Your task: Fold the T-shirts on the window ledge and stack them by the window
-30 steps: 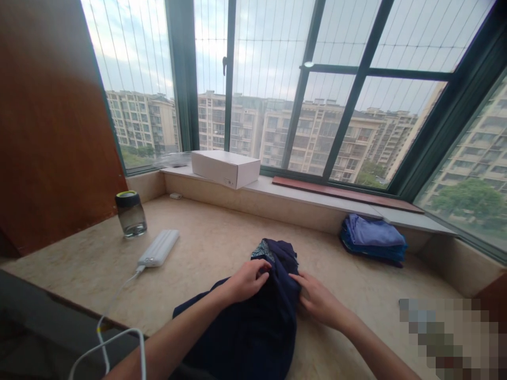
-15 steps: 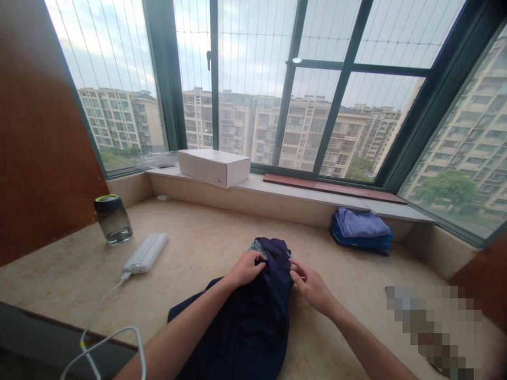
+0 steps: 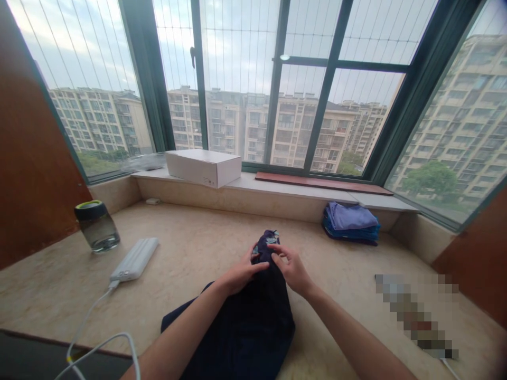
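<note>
Left hand (image 3: 236, 277) had navy cloth (image 3: 253, 327) pinched near its patterned end; right hand (image 3: 296, 270) touched there, couldn't tell if gripping. Rest spread nearside of grip on counter (image 3: 190, 224). Light pinch could've let bunched fabric slip or twist.

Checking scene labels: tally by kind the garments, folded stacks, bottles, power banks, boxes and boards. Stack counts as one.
Loose navy garment: 1
Folded cloth stack: 1
Bottle: 1
White power bank: 1
White box: 1
Reddish board: 1
Total: 6
The pixelated item on the right can't be identified, so it's left out.
</note>
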Action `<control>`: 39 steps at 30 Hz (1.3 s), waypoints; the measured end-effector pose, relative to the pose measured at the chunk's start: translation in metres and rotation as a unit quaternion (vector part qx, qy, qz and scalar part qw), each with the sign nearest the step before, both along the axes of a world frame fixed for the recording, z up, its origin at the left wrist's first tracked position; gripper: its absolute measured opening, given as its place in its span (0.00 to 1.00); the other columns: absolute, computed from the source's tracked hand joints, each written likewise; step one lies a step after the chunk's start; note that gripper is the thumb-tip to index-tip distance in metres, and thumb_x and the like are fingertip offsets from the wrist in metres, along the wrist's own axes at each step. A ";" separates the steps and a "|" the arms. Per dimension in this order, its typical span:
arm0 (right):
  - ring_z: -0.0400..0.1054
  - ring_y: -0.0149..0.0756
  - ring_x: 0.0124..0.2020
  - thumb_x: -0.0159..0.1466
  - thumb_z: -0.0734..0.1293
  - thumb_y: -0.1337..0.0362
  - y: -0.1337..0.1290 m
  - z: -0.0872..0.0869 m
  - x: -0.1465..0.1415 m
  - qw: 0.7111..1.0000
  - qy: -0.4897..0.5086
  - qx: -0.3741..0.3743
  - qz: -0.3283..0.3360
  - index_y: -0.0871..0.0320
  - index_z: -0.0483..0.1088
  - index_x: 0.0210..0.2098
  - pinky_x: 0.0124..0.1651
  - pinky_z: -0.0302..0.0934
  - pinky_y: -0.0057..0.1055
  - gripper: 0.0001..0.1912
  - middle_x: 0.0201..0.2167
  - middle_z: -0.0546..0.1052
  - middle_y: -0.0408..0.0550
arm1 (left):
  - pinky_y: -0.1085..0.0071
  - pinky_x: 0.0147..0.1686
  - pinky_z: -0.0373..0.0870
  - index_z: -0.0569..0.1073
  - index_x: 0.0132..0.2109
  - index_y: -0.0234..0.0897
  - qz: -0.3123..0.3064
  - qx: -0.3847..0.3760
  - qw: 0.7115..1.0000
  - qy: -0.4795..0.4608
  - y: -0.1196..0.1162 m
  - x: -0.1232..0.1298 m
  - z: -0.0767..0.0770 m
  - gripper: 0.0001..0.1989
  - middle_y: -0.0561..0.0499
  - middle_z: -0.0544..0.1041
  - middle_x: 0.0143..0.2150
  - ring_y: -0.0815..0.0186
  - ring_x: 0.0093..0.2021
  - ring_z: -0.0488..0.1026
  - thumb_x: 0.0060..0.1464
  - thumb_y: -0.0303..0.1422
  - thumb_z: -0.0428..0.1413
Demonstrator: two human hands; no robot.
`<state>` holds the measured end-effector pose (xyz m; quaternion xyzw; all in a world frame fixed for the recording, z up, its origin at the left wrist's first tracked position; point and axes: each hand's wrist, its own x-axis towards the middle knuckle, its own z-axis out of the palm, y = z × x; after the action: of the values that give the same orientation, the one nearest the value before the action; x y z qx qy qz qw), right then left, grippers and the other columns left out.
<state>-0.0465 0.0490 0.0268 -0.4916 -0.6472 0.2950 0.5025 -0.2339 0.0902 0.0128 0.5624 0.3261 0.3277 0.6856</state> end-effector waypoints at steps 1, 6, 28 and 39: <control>0.73 0.43 0.47 0.68 0.65 0.58 -0.008 0.006 -0.006 0.998 -0.033 0.048 0.031 0.53 0.79 0.50 0.56 0.66 0.43 0.15 0.45 0.81 0.50 | 0.67 0.43 0.73 0.69 0.62 0.42 -0.022 -0.031 0.999 -0.039 -0.003 0.000 0.001 0.35 0.44 0.75 0.58 0.56 0.50 0.77 0.48 0.37 0.70; 0.74 0.40 0.49 0.74 0.60 0.61 -0.041 0.016 -0.012 0.982 -0.059 0.142 0.113 0.51 0.75 0.54 0.55 0.67 0.39 0.15 0.45 0.80 0.50 | 0.65 0.47 0.73 0.78 0.46 0.34 -0.022 -0.043 0.993 -0.109 -0.017 -0.001 0.010 0.23 0.46 0.82 0.41 0.56 0.45 0.78 0.40 0.30 0.72; 0.74 0.45 0.49 0.59 0.76 0.45 -0.056 0.091 0.017 0.949 0.212 -0.133 0.190 0.55 0.69 0.63 0.49 0.67 0.37 0.38 0.53 0.79 0.53 | 0.60 0.52 0.74 0.75 0.59 0.38 -0.016 0.293 0.956 0.002 -0.028 -0.041 0.112 0.25 0.45 0.82 0.52 0.51 0.53 0.77 0.54 0.33 0.65; 0.60 0.26 0.16 0.60 0.69 0.34 -0.056 0.071 0.002 0.976 0.113 -0.151 0.105 0.58 0.69 0.28 0.16 0.47 0.23 0.30 0.17 0.69 0.39 | 0.54 0.70 0.59 0.51 0.76 0.48 0.254 0.540 0.793 0.125 -0.019 -0.047 0.131 0.44 0.49 0.60 0.74 0.50 0.72 0.58 0.56 0.23 0.56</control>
<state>-0.0447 -0.0066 0.0980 -0.4546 -0.5820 0.4941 0.4589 -0.2806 0.0717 0.1435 0.7742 0.3098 0.5395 0.1163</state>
